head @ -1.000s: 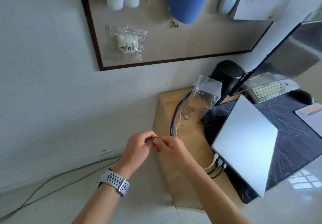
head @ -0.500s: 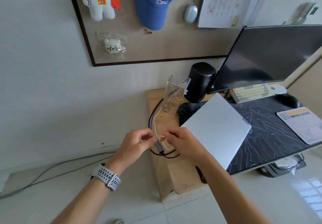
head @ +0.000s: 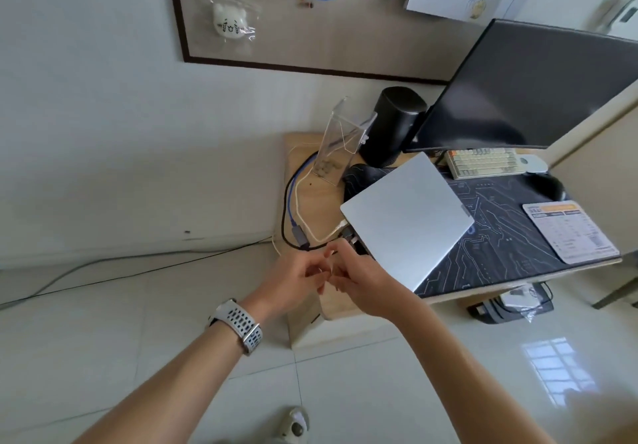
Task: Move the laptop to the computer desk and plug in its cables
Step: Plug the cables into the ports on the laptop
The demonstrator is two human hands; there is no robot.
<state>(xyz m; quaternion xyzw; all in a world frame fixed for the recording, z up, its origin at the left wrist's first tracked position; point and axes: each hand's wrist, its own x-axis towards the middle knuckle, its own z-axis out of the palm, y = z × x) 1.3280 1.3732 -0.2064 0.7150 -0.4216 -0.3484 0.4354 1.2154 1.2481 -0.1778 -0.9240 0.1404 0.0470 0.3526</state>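
Both hands lowered since earlier: right hand (head: 359, 279) pinches plug at laptop (head: 407, 222) edge; left hand (head: 293, 283) curled beside (contents unclear).

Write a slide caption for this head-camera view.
Both hands meet at the closed laptop's cabled edge on the desk.

Both forearms are bare, with no sleeves in view. The left wrist carries a watch (head: 238, 324) with a pale grey sport band; the band has rows of dark oval holes and a metal buckle on the side near the elbow. The left hand (head: 293, 283) and the right hand (head: 359, 284) wear no rings or gloves that I can see.
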